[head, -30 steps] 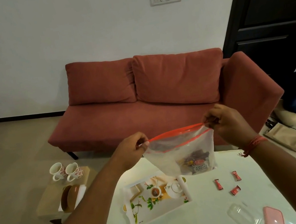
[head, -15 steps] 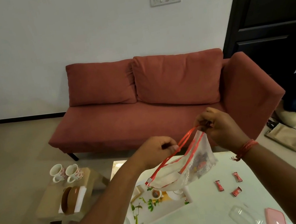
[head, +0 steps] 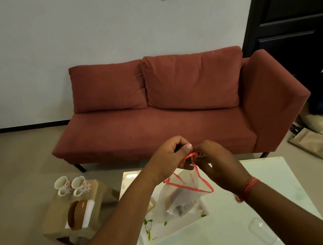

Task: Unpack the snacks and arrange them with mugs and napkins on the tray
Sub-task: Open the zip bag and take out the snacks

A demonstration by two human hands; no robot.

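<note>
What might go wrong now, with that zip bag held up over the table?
Both hands, left hand and right hand, pinch the zip bag only at its red top, so it hangs tilted above the tray; snacks could spill if it opens suddenly. The two mugs stand near the edge of the small side table, easy to knock when reached for.

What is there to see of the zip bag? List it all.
The zip bag is clear, thin plastic with a red-orange zip strip along its mouth. It hangs in the air above the tray, crumpled and tilted, its strip bent into loops. The left hand and right hand both pinch the strip at the top. Dark wrapped snacks show blurred inside.
</note>
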